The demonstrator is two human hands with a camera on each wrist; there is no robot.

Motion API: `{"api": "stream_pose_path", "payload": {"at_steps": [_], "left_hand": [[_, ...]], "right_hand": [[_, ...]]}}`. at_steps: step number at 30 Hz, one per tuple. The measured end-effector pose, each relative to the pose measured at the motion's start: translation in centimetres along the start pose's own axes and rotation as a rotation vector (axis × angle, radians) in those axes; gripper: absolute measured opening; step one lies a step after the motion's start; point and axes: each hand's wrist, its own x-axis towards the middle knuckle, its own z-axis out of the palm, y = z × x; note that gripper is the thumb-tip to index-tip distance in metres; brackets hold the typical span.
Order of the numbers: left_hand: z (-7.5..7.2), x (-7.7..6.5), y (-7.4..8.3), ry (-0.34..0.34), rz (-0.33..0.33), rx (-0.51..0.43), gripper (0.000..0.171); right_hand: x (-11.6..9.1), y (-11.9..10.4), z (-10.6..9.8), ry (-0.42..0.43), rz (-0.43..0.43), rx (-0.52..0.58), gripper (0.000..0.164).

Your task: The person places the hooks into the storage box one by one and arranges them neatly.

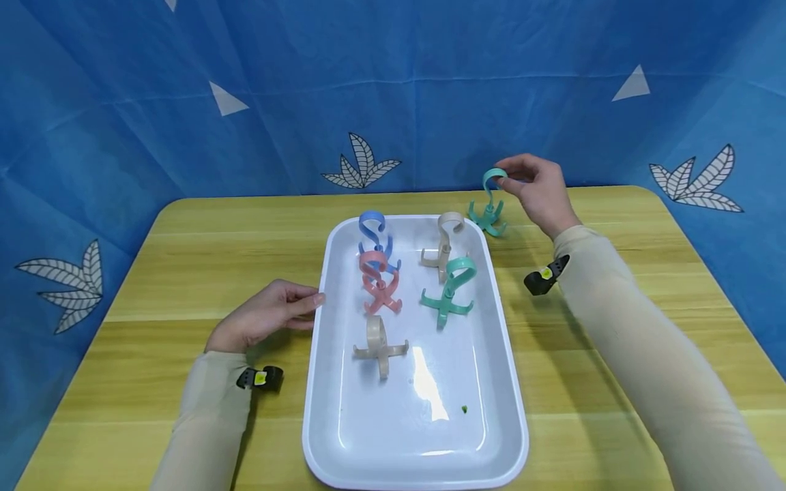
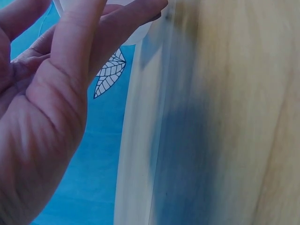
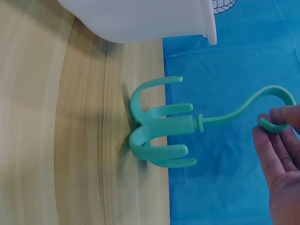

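Observation:
At the tray's far right corner, my right hand (image 1: 540, 191) pinches the curled top of a green four-pronged hanging hook (image 1: 489, 217). In the right wrist view that green hook (image 3: 159, 126) has its prongs low against the wooden table, its curved neck between thumb and fingers. My left hand (image 1: 270, 314) holds the left rim of a white tray (image 1: 311, 409), thumb over the edge and fingers outside. Inside the tray stand a blue hook (image 1: 372, 235), a pink hook (image 1: 382, 293), a beige hook (image 1: 443, 256), a second green hook (image 1: 447, 305) and a nearer beige hook (image 1: 382, 351).
The wooden table (image 1: 184, 273) extends on both sides of the tray. A blue patterned cloth (image 1: 430, 102) hangs behind it. A tiny green speck (image 1: 464, 409) lies on the tray's floor near the front right.

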Motion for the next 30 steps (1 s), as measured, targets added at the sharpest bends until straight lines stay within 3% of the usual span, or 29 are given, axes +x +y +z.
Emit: {"api": "stream_pose_path", "payload": {"at_steps": [18,30], "left_hand": [[-0.1,0.2,0.0,-0.006,-0.01,0.006,0.048],[-0.2,0.1,0.0,-0.014,-0.003,0.013,0.048]], "right_hand": [[-1.9,-1.0,-3.0,0.064,-0.049,0.037,0.03],[-3.3,-2.7,-5.0,0.046,-0.049,0.019,0.029]]}}
